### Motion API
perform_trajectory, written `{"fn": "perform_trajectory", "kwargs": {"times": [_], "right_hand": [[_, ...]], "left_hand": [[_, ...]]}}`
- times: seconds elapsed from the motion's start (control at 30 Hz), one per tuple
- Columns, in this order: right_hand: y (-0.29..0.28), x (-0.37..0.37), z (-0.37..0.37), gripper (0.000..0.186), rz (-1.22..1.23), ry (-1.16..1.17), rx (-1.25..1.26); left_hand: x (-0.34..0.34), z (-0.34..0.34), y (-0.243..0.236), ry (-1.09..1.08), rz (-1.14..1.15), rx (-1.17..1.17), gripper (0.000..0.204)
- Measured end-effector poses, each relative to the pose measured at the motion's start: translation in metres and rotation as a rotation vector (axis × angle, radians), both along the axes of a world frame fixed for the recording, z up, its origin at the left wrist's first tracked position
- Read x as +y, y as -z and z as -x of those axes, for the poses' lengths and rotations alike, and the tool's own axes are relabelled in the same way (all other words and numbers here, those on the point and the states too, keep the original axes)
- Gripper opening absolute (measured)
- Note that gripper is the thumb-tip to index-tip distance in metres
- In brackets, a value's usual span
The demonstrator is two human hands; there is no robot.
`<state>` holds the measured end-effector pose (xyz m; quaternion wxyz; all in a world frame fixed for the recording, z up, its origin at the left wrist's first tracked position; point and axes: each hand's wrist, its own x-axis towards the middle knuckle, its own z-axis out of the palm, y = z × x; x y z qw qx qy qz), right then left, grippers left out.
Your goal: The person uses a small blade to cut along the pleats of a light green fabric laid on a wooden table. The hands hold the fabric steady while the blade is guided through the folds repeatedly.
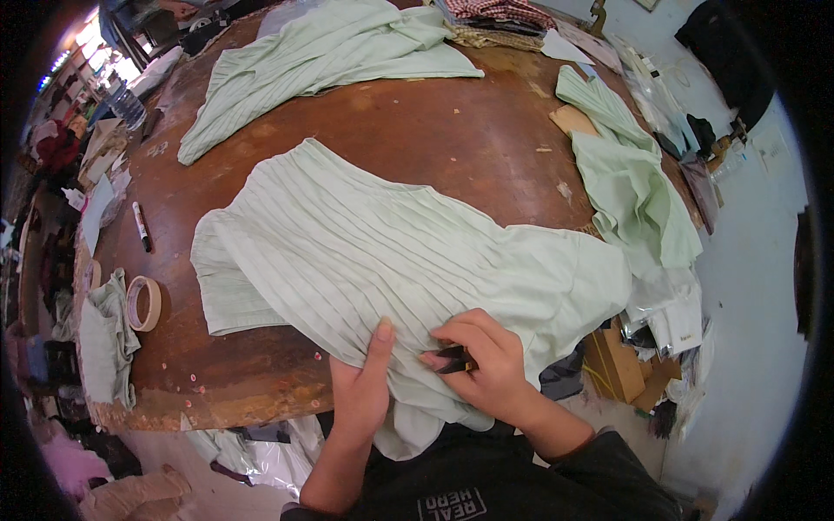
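A pale green pleated garment (373, 234) lies across the near part of the brown table, its lower edge hanging over the front edge toward me. My left hand (363, 386) grips the garment's near edge, thumb on top and fingers hidden beneath the cloth. In my right hand (486, 360) is a small black cutting tool that looks like thread snips (455, 359), partly covered by my fingers. The right fingertips rest against the pleats, a short way right of the left thumb.
More pale green garments lie at the back (330, 52) and right (625, 165) of the table (486, 130). A tape roll (143, 304), a marker (142, 227) and folded cloth (109, 343) sit at left. Folded checked fabric (499, 19) is stacked behind. A cardboard box (615, 363) stands below right.
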<state>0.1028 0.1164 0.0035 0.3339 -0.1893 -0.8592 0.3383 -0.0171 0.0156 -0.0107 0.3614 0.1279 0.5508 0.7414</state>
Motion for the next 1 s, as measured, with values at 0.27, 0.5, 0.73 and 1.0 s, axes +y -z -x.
{"fn": "perform_trajectory", "kwargs": {"times": [0.27, 0.5, 0.73, 1.0], "right_hand": [[0.0, 0.004, 0.004, 0.035, -0.393, -0.071, -0.074], [-0.004, 0.007, 0.005, 0.028, 0.028, -0.11, 0.028], [-0.012, 0.015, 0.001, 0.026, 0.132, -0.088, 0.015], [-0.017, 0.01, -0.006, 0.035, -0.09, -0.165, -0.142]], "left_hand": [[-0.002, 0.0, -0.007, 0.024, 0.012, -0.008, 0.048], [-0.002, -0.002, -0.004, 0.017, 0.069, 0.058, 0.045], [0.0, -0.001, -0.005, 0.011, 0.075, 0.07, 0.044], [0.003, -0.004, -0.009, -0.073, 0.049, 0.084, 0.029]]}}
